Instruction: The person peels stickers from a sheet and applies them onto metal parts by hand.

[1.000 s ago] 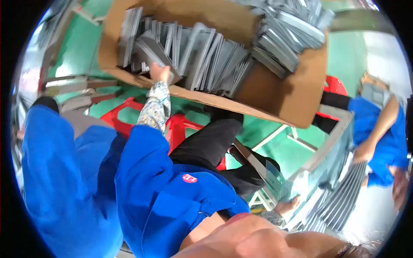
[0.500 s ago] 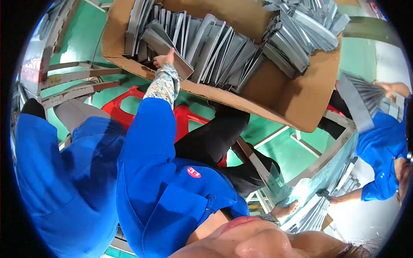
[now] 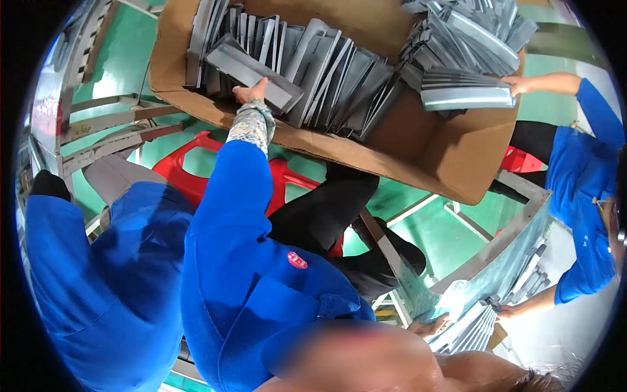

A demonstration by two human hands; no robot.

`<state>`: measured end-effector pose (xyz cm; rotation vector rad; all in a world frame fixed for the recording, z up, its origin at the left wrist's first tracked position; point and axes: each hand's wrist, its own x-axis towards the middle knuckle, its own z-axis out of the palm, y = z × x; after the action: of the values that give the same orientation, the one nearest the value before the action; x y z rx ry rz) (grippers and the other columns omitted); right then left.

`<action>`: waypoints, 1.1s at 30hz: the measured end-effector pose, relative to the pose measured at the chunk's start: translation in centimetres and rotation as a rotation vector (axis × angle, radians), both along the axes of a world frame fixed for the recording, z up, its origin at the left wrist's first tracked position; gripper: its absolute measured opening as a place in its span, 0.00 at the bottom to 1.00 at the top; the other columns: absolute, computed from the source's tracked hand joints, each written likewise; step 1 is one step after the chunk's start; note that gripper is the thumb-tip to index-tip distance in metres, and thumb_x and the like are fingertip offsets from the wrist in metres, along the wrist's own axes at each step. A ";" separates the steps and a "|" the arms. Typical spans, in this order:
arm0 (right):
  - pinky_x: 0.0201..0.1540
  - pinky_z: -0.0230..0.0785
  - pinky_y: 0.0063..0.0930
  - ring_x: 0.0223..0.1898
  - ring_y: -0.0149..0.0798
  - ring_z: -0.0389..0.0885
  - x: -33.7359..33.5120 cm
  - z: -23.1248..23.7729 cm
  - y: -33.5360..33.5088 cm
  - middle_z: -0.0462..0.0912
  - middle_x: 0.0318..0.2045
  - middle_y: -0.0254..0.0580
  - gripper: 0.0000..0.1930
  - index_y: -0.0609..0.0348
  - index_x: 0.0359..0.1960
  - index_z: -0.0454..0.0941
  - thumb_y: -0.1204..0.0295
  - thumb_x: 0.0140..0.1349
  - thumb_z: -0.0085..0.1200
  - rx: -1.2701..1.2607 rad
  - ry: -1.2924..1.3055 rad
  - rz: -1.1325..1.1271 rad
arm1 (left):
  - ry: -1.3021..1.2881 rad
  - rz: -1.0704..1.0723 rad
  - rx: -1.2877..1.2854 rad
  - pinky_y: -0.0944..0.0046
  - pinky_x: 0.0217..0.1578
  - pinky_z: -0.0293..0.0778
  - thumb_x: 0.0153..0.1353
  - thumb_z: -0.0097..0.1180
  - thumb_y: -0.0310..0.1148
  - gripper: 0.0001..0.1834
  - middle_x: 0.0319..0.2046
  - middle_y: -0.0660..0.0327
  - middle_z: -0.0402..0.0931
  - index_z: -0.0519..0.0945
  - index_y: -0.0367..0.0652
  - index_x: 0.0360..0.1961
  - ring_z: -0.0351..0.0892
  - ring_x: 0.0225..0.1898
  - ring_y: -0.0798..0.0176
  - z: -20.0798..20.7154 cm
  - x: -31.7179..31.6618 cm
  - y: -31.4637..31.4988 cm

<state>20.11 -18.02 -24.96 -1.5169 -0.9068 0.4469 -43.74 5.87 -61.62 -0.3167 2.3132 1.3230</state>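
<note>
My left hand (image 3: 251, 91), with a flowered cuff at the wrist, is closed on the near edge of a grey channel-shaped strip (image 3: 253, 73). That strip lies slanted over the upright grey strips (image 3: 320, 75) packed in a large cardboard box (image 3: 392, 166). Low on the right, my right hand (image 3: 430, 325) is beside a fanned stack of grey strips (image 3: 465, 330) at the glass-topped table (image 3: 486, 277). Its fingers are small and partly hidden, so their grip is unclear.
Across the table, a co-worker in blue (image 3: 581, 176) has one hand (image 3: 519, 85) on a bundle of grey strips (image 3: 467, 90) at the box's right end, the other by the fanned stack. Another person in blue (image 3: 124, 281) is at left. A red stool (image 3: 183, 160) stands below the box.
My left hand has shifted slightly right, and the strip it holds is tilted to show more of its face. The co-worker's bundle has moved left, from beside the box to over its right end.
</note>
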 end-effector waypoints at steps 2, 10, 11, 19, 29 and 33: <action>0.54 0.63 0.41 0.49 0.40 0.71 -4.7 3.5 4.6 0.74 0.47 0.42 0.19 0.58 0.47 0.69 0.64 0.58 0.58 -0.156 0.104 0.063 | 0.049 0.136 -0.054 0.51 0.57 0.63 0.31 0.76 0.39 0.50 0.53 0.44 0.65 0.62 0.31 0.55 0.65 0.55 0.42 -0.4 -1.6 -4.8; 0.54 0.63 0.40 0.49 0.41 0.72 -7.1 4.3 6.2 0.75 0.46 0.43 0.19 0.59 0.47 0.70 0.64 0.58 0.58 -0.205 0.065 0.137 | 0.121 0.002 -0.242 0.49 0.57 0.63 0.39 0.71 0.34 0.40 0.52 0.46 0.64 0.66 0.40 0.55 0.65 0.55 0.42 -0.3 -2.3 -7.5; 0.54 0.63 0.40 0.49 0.41 0.72 -1.8 2.2 2.7 0.75 0.46 0.43 0.19 0.59 0.47 0.70 0.64 0.58 0.58 -0.166 0.040 0.048 | 0.130 -0.099 -0.275 0.49 0.55 0.64 0.40 0.70 0.36 0.37 0.52 0.46 0.64 0.67 0.40 0.53 0.65 0.55 0.41 2.2 -0.7 -2.6; 0.53 0.63 0.39 0.49 0.41 0.72 0.3 0.9 1.3 0.75 0.45 0.43 0.18 0.59 0.47 0.70 0.66 0.58 0.58 -0.149 -0.108 -0.085 | 0.359 -0.139 -0.092 0.53 0.49 0.70 0.35 0.72 0.35 0.33 0.41 0.46 0.74 0.71 0.40 0.44 0.74 0.46 0.44 -2.9 -2.6 -4.5; 0.46 0.68 0.29 0.40 0.32 0.76 -7.7 3.7 5.4 0.79 0.38 0.37 0.11 0.57 0.39 0.74 0.71 0.56 0.59 -0.115 0.323 0.033 | 0.026 -0.037 0.295 0.56 0.43 0.72 0.44 0.66 0.26 0.32 0.45 0.48 0.68 0.62 0.34 0.49 0.71 0.43 0.55 -1.1 -1.7 -3.9; 0.47 0.67 0.27 0.40 0.29 0.76 -7.5 3.3 5.3 0.80 0.39 0.37 0.09 0.58 0.40 0.75 0.73 0.58 0.57 -0.073 0.360 0.067 | -0.151 0.049 0.367 0.55 0.43 0.74 0.43 0.69 0.28 0.35 0.46 0.49 0.70 0.64 0.35 0.51 0.72 0.45 0.53 0.2 -2.2 -3.4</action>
<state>12.63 -12.72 -21.68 -1.4151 -0.6649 0.7816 -45.91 2.50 -61.38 -0.3397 1.9042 1.6518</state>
